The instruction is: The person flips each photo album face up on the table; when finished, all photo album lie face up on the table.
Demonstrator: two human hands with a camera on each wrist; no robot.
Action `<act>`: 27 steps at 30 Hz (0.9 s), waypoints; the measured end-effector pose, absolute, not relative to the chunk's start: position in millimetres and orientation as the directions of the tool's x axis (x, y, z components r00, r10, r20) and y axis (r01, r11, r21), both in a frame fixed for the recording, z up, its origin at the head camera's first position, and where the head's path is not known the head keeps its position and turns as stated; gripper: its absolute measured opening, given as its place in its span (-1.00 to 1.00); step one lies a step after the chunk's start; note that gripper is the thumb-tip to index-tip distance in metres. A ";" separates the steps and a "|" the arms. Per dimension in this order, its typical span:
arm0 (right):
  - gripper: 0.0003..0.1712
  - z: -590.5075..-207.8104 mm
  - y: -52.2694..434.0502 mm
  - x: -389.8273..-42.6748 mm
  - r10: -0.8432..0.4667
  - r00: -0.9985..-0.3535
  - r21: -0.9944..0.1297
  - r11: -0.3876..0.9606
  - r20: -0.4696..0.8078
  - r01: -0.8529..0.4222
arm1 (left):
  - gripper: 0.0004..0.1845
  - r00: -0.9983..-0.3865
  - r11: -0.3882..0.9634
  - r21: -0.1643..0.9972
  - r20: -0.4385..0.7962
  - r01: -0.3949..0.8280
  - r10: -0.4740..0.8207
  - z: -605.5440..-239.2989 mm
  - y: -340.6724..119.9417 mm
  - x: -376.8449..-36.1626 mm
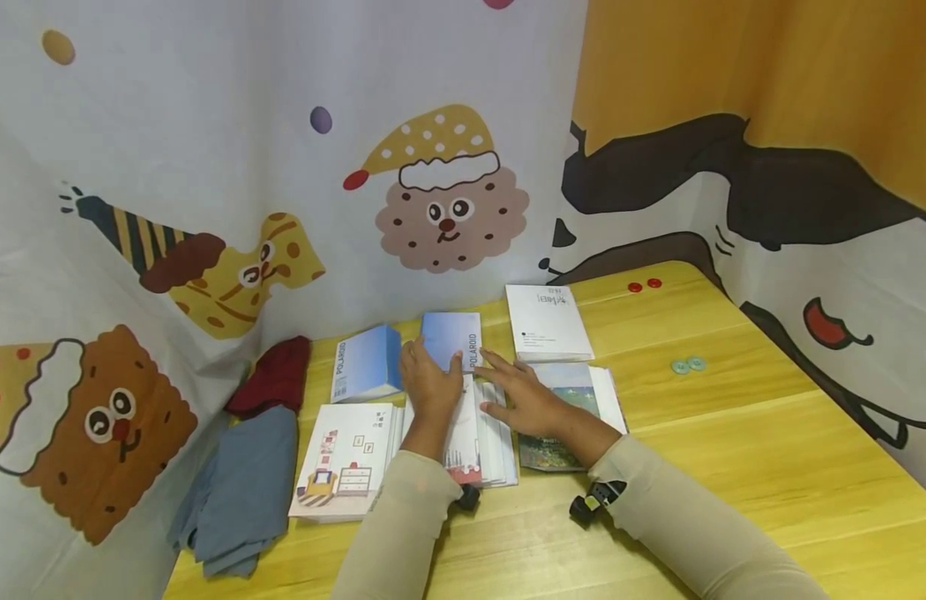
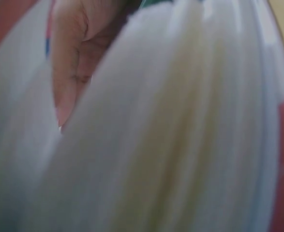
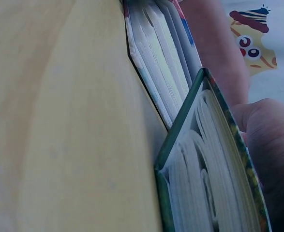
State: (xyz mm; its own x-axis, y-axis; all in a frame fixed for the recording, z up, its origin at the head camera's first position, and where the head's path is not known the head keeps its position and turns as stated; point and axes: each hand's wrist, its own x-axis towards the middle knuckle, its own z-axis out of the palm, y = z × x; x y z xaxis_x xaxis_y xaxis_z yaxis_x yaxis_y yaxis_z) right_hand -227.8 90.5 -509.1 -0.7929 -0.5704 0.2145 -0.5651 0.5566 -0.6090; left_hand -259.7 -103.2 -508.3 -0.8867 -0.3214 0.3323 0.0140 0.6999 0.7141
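Observation:
My left hand [image 1: 430, 379] lies on a middle book [image 1: 487, 454] with fanned white pages, its fingertips at the near edge of a blue Polaroid book [image 1: 453, 332]. In the left wrist view a finger [image 2: 70, 72] shows among blurred white pages [image 2: 180, 135]. My right hand [image 1: 508, 387] rests flat with straight, spread fingers across the middle book and a green landscape-cover book [image 1: 578, 387]. The right wrist view shows that green book [image 3: 212, 188] from its page edge, with the middle book's pages [image 3: 161, 58] behind it and my palm [image 3: 272, 145] on top.
A blue Polaroid box [image 1: 367, 362] stands at the left, a furniture-cover book [image 1: 342, 467] lies before it, and a white book [image 1: 547, 321] sits at the back. Red cloth [image 1: 275, 375] and grey-blue cloth [image 1: 241, 492] lie at the left edge. Small buttons [image 1: 688, 365] lie on the yellow wooden table [image 1: 733, 450].

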 end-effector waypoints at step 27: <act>-0.25 -513.4 91.8 -228.4 -0.579 -0.787 -0.614 0.548 0.212 -0.568 | -0.06 -0.988 0.855 0.517 -0.147 -0.036 0.048 -441.5 -168.4 -230.3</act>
State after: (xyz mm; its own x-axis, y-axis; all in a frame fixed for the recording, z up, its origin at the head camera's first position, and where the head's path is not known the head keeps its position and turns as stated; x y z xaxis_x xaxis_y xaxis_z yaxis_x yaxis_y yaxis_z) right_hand -228.4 91.8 -513.4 -0.7871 -0.5793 0.2121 -0.5684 0.5475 -0.6141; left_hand -230.3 -168.4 -441.5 -0.9879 0.0479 -0.1474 -0.0357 0.8553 0.5169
